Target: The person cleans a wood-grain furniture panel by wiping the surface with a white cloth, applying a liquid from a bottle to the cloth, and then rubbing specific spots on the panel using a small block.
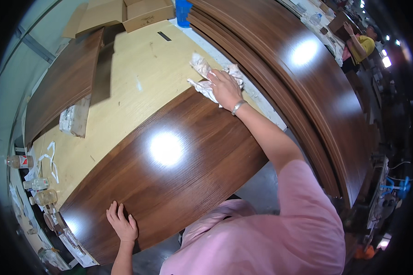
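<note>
A dark brown wood-grain panel [192, 142] lies on the yellowish worktable in front of me, with a bright light reflected on it. My right hand [226, 88], with a metal band at the wrist, presses a crumpled white cloth [207, 89] against the panel's far right corner. The fingers are partly bent over the cloth, and part of it spreads past the panel's edge. Near the panel's left end, my left hand [122, 223] rests on the surface with its fingers spread, holding nothing.
Several stacked brown panels [280, 55] run along the right. At the left, another brown panel [64, 87] leans over a white wrapped block [74, 118]. Bottles [44, 197] line the left edge. A cardboard box [147, 13] stands at the back, and a person [363, 45] is at far right.
</note>
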Action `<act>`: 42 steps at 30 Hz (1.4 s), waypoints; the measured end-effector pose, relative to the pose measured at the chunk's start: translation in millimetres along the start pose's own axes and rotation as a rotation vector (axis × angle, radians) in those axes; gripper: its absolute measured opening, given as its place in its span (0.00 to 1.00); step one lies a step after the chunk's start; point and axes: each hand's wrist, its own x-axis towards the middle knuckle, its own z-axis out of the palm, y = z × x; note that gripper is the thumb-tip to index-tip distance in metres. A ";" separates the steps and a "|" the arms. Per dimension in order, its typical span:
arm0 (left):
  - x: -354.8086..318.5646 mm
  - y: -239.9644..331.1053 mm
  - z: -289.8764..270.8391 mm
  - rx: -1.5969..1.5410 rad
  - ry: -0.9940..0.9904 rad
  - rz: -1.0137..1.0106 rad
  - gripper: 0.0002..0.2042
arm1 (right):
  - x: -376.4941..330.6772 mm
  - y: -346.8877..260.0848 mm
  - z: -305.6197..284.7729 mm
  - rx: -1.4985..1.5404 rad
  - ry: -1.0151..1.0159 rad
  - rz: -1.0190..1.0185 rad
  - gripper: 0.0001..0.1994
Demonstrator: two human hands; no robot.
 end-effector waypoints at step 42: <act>-2.8 1.1 1.2 -0.056 0.055 -0.051 0.24 | 36.2 33.5 4.2 0.077 -0.157 0.212 0.08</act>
